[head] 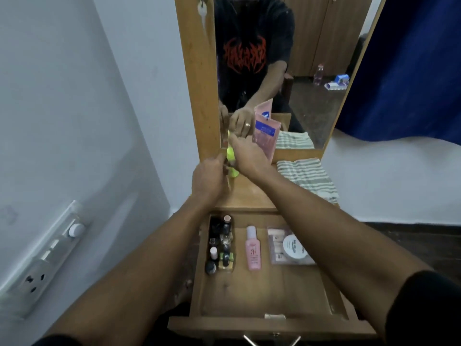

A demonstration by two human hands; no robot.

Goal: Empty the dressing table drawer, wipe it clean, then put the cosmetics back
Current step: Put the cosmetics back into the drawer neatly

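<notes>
So, left hand (208, 176): beyond the drawer (197, 283), gripping the neon bottle (230, 154) low down, likely to steady it.
Nail polishes (220, 245): in the drawer's left corner, not yet removed.
Right hand (247, 158): beyond the drawer, pinching the neon bottle's top, seemingly standing it upright.
Pink bottle (253, 250): mid-drawer, lying flat.
Striped cloth (309, 176): beyond the drawer's right side, probably ready for wiping.
</notes>
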